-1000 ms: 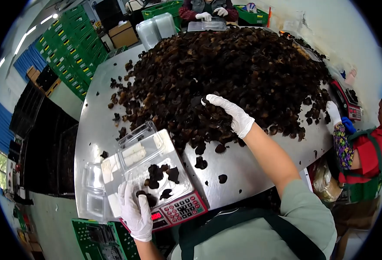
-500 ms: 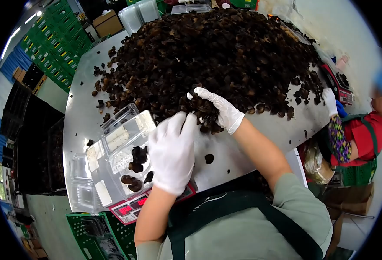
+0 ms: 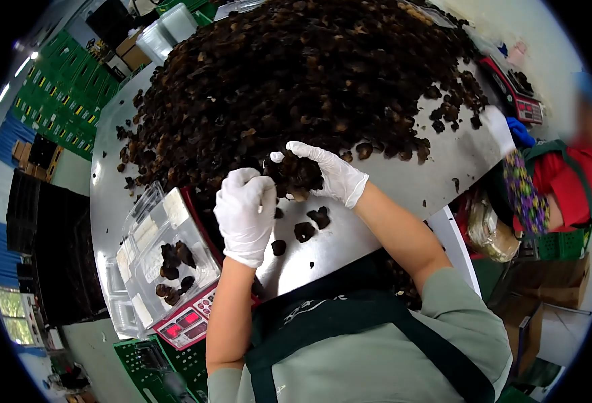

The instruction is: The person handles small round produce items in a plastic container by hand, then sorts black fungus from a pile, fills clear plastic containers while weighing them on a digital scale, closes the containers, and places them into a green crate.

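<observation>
White-gloved right hand (image 3: pixel 335 176) cupped round dark clump (image 3: pixel 300 176); left hand (image 3: pixel 245 218) beside, fingers curled, grasp unclear.

Pale wall (image 3: pixel 543 50) at upper right, greyish-green floor (image 3: pixel 102 359) at lower left, bright window (image 3: pixel 10 311) at left edge beneath blue curtain (image 3: pixel 0 252), strip lights (image 3: pixel 23 68) at upper left, tall green crates (image 3: pixel 57 97), black stack (image 3: pixel 64 248) nearer, shiny metal table (image 3: pixel 106 191) centrally.
</observation>
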